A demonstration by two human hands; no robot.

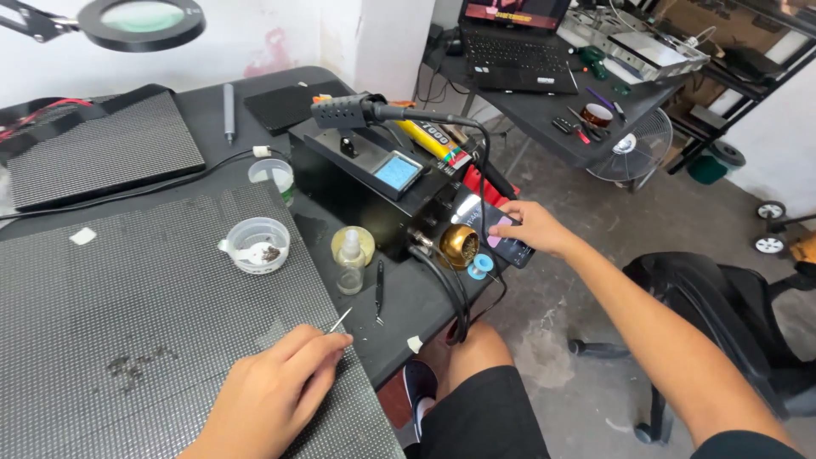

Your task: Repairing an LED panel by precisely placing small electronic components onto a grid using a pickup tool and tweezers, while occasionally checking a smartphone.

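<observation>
My left hand (274, 391) rests on the near right corner of a large dark dotted panel (127, 323) and pinches a thin metal tool (340, 320) whose tip points up and right. My right hand (534, 228) reaches out over the table's right edge and lies on a smartphone (497, 233) with a lit screen. The phone leans beside a black soldering station (374, 183), next to a brass tip cleaner (460, 245) and a small blue spool (480, 266).
On the black table stand a small clear bottle (349, 263), black tweezers (379, 289), two small white cups (256, 244), a second dotted panel (102, 153) and a hot-air handle (348, 110). A magnifier lamp (140, 21) hangs top left. A laptop desk (518, 42), a fan and a chair (722, 323) stand right.
</observation>
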